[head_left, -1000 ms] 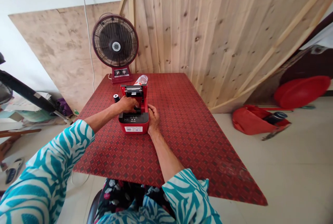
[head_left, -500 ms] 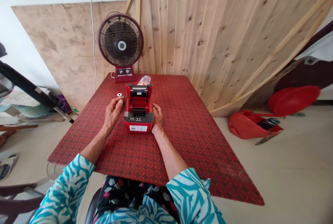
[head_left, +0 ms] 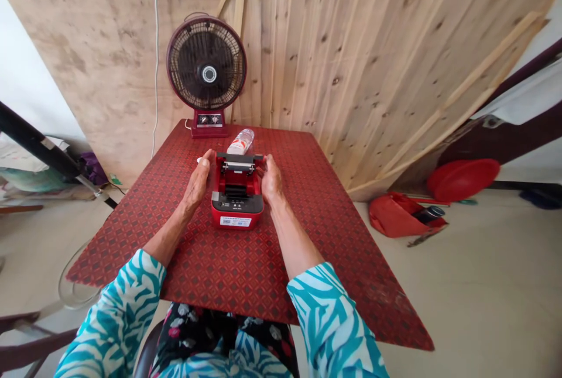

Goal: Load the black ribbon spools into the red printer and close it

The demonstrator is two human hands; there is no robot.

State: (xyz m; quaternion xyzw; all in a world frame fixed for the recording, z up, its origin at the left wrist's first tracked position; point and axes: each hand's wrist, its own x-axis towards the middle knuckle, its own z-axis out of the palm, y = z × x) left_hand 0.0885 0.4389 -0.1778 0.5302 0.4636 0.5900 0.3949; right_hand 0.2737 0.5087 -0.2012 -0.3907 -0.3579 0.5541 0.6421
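Note:
A red and black label printer point(head_left: 237, 219) stands on the table with its lid point(head_left: 239, 157) raised and tilted back. Inside are black rollers; a white label is on its front. My right hand point(head_left: 272, 182) grips the lid's right edge, fingertips partly hidden. On the other side, my left hand point(head_left: 197, 182) has its fingers stretched out beside the lid's left edge; whether they touch it I cannot tell. A small white roll point(head_left: 199, 160) shows just past the left fingers, mostly covered by them.
Behind the printer lies a clear plastic bottle point(head_left: 241, 141) on its side. A dark red fan point(head_left: 207, 71) stands at the table's back left. The table point(head_left: 333, 255) has a red patterned cover. Wooden boards point(head_left: 307, 44) lean behind it, and a red bag point(head_left: 389, 217) sits on the floor at right.
My right hand has moved up from the printer's side to its lid. My left hand has shifted forward alongside the lid, covering more of the white roll. The lid looks tipped slightly forward.

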